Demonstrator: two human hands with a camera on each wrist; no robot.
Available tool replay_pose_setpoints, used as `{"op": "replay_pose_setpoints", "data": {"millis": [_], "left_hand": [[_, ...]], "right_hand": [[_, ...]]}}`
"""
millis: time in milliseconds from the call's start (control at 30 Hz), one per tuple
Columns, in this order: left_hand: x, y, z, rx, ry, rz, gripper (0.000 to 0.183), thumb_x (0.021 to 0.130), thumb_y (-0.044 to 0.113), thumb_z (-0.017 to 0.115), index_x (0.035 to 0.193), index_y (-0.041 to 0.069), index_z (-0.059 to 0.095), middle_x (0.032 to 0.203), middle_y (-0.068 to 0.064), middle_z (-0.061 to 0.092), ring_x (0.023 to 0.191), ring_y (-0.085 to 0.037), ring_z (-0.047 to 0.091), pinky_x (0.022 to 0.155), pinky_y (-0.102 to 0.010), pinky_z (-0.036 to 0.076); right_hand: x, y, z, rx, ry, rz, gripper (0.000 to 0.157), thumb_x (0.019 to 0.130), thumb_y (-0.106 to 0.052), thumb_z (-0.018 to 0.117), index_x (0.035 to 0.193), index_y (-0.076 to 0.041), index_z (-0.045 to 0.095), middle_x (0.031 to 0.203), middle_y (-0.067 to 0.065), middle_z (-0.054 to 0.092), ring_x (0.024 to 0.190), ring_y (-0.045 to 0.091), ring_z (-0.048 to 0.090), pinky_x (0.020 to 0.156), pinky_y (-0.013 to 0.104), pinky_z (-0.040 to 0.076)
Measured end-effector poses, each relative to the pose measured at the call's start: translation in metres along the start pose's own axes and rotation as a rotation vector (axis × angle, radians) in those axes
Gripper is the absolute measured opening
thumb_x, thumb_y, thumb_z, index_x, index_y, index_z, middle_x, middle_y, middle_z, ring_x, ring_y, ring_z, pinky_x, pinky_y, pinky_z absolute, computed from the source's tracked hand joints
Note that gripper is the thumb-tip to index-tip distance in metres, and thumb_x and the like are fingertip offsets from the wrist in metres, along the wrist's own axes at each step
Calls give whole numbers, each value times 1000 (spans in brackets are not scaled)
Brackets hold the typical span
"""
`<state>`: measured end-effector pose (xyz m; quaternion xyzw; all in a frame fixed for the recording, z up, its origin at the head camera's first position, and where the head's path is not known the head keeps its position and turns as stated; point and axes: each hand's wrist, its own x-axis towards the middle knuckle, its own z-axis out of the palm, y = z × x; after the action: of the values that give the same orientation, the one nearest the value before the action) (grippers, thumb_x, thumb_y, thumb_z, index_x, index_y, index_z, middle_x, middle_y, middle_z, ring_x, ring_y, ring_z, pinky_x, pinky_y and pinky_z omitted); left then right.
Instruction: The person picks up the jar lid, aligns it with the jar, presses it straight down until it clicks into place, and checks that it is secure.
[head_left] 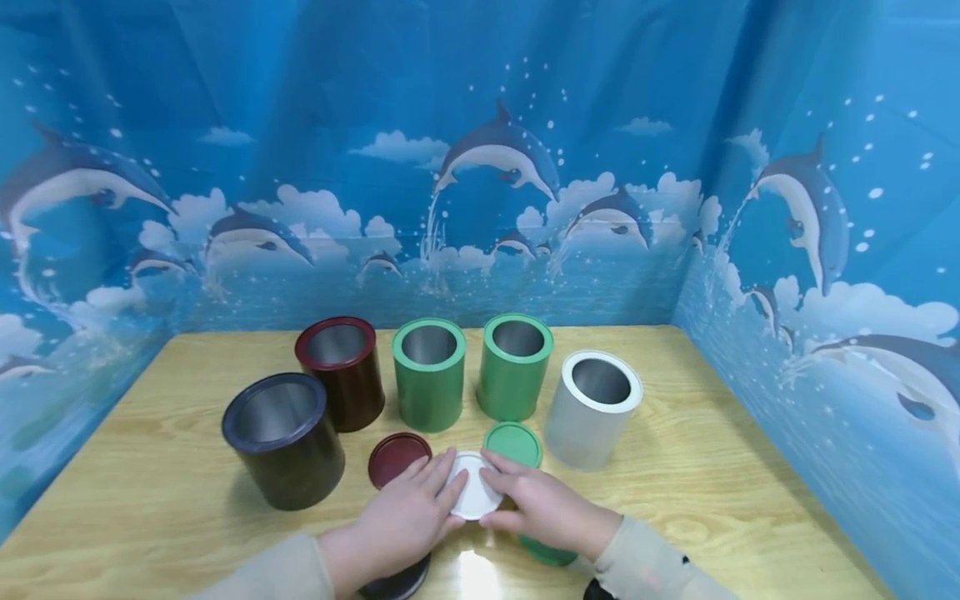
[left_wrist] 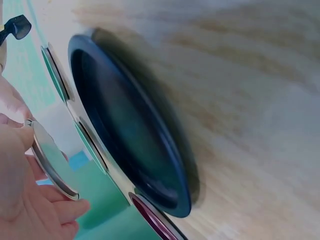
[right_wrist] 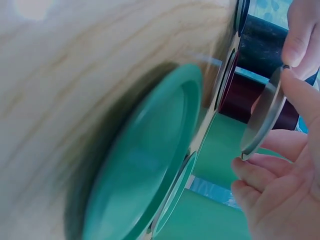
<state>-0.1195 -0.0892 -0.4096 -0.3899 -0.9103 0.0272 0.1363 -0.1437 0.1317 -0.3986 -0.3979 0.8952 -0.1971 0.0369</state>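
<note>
Between both hands a round white lid (head_left: 475, 492) is held up, clear of the wood table in the wrist views. My left hand (head_left: 405, 521) grips its left edge, thumb and fingers spread along the rim. On the opposite edge, my right hand (head_left: 543, 510) holds it the same way. Under the left forearm lies a black lid (left_wrist: 130, 125), partly covered in the head view. A green lid (right_wrist: 150, 165) lies below the right wrist. Past the fingers are a dark red lid (head_left: 397, 457) and a second green lid (head_left: 514, 442).
Several open cans stand in an arc behind the lids: black (head_left: 292, 458), dark red (head_left: 352, 396), two green ones (head_left: 430, 396) and a white can (head_left: 585, 429) at the right. A blue dolphin-print curtain (head_left: 337, 83) borders the table (head_left: 712, 500) at the back and sides.
</note>
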Motion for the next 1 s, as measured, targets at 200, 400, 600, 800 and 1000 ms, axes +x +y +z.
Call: {"op": "replay_pose_setpoints", "data": {"millis": [200,400,600,800,1000], "left_hand": [[2,-5,-1,-24,71,25,50,94,40,51,125,2,58,130,-26,50,115,-32,54,96,-44,42],[6,-8,1,-64,101,34,50,94,41,52,124,2,59,129,-26,50,114,-33,54,96,-44,42],[8,-10,3,-109,96,22,50,93,41,53,125,4,60,131,-25,49,117,-33,52,97,-45,41],[8,-11,4,-129,95,24,50,93,41,53,124,3,60,132,-25,48,119,-32,50,97,-45,41],[9,-11,5,-145,120,42,50,92,42,55,123,4,61,131,-24,50,122,-29,48,95,-46,42]], "right_hand": [[-1,2,-2,-17,-19,-16,63,92,-42,53,132,6,48,141,25,36,124,34,44,96,39,43],[-2,6,-6,-32,-35,-24,64,93,-45,49,132,6,47,143,24,34,125,34,43,97,39,41],[-1,7,-8,-24,-44,-26,64,94,-44,47,134,6,45,144,24,31,128,33,40,99,40,39],[-3,7,-7,-32,-37,-42,64,95,-44,46,135,6,44,145,24,30,129,35,37,102,43,35],[-5,9,-5,-33,-27,-48,65,94,-45,46,135,5,44,144,25,31,128,35,39,100,42,37]]}}
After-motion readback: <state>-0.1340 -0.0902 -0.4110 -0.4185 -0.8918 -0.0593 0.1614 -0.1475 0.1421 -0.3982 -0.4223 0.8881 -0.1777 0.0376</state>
